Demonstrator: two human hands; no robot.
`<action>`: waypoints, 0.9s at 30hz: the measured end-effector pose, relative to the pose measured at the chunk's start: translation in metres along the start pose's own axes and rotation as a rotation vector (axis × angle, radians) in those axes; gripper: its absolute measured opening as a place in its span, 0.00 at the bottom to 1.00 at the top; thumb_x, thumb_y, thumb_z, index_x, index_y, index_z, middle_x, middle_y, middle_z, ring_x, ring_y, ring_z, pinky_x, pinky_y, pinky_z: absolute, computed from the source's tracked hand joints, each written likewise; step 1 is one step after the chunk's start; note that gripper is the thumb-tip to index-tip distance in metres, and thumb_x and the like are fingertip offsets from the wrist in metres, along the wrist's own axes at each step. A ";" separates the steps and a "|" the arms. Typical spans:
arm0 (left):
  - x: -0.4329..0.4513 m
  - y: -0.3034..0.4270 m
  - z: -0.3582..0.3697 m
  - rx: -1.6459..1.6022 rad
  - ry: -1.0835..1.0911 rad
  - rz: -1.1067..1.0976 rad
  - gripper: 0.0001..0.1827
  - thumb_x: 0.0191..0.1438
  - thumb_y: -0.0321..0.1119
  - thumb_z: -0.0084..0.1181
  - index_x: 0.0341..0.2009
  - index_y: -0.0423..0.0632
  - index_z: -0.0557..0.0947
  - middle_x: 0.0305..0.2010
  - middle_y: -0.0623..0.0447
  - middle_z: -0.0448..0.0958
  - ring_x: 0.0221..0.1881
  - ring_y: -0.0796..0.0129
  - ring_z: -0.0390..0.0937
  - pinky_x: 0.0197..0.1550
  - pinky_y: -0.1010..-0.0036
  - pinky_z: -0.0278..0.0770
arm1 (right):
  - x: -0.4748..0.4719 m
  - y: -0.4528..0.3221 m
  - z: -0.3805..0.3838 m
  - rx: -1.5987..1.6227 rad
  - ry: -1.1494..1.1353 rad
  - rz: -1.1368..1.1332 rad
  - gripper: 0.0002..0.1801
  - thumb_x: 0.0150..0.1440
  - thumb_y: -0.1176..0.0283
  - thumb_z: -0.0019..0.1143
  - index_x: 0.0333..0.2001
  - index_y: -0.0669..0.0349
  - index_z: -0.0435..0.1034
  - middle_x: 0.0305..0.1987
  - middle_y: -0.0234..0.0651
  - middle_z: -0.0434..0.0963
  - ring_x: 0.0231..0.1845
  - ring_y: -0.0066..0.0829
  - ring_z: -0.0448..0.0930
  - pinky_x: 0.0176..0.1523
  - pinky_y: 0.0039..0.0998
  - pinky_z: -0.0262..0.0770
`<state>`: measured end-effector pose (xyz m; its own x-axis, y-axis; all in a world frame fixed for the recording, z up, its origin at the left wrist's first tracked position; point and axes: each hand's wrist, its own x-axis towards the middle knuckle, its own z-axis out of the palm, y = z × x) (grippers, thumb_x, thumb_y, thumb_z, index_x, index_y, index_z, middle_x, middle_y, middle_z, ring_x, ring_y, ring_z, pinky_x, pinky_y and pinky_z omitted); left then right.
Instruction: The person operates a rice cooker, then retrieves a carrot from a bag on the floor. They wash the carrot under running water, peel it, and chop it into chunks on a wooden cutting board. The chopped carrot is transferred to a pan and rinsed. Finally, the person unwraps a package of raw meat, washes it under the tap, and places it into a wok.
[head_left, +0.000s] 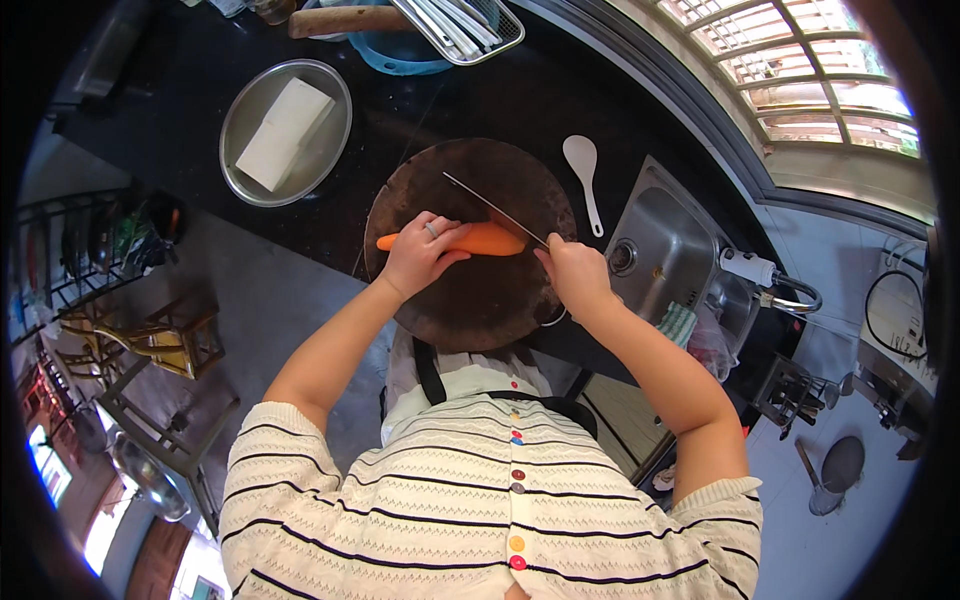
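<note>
On a round wooden chopping block (465, 300) lies a peeled carrot (487, 240), its narrow end pointing left. My left hand (422, 251), with a ring on one finger, grips the carrot around its middle and presses it to the block. My right hand (577, 276) is closed around the handle of a knife (491, 206), which the fist mostly hides. The blade is seen nearly edge-on and slants up and left, above the carrot's thick right end. Whether the blade touches the carrot I cannot tell.
A metal dish (341, 142) with a white block stands back left. A white rice paddle (581, 157) lies right of the chopping block, beside a steel sink (667, 225) with a faucet (795, 292). A wire basket (517, 34) of white utensils stands at the back.
</note>
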<state>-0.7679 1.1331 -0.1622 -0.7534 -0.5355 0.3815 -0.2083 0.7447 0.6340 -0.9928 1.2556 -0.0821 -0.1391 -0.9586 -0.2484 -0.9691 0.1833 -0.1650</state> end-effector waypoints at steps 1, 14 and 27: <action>0.000 0.000 0.000 0.001 -0.009 -0.005 0.24 0.40 0.35 0.68 0.45 0.48 0.81 0.40 0.54 0.77 0.38 0.59 0.72 0.43 0.68 0.74 | 0.003 0.000 0.004 -0.001 -0.006 -0.001 0.14 0.59 0.63 0.52 0.29 0.62 0.65 0.19 0.43 0.75 0.22 0.43 0.80 0.26 0.38 0.76; -0.010 0.009 0.001 0.026 -0.059 -0.043 0.24 0.39 0.34 0.69 0.45 0.50 0.80 0.45 0.52 0.75 0.43 0.56 0.73 0.46 0.64 0.72 | -0.001 0.001 0.049 0.236 0.156 -0.113 0.15 0.61 0.62 0.50 0.30 0.63 0.64 0.20 0.45 0.75 0.24 0.47 0.78 0.27 0.41 0.74; -0.033 0.050 0.013 0.089 0.055 -0.237 0.24 0.34 0.31 0.70 0.41 0.48 0.79 0.42 0.53 0.76 0.46 0.54 0.73 0.49 0.63 0.70 | -0.067 0.022 0.003 0.211 0.104 0.056 0.18 0.61 0.58 0.48 0.26 0.61 0.67 0.20 0.47 0.75 0.24 0.50 0.78 0.28 0.45 0.73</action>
<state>-0.7610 1.1931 -0.1520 -0.6425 -0.7181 0.2673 -0.4305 0.6269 0.6494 -1.0038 1.3245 -0.0720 -0.2222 -0.9610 -0.1646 -0.8967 0.2677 -0.3525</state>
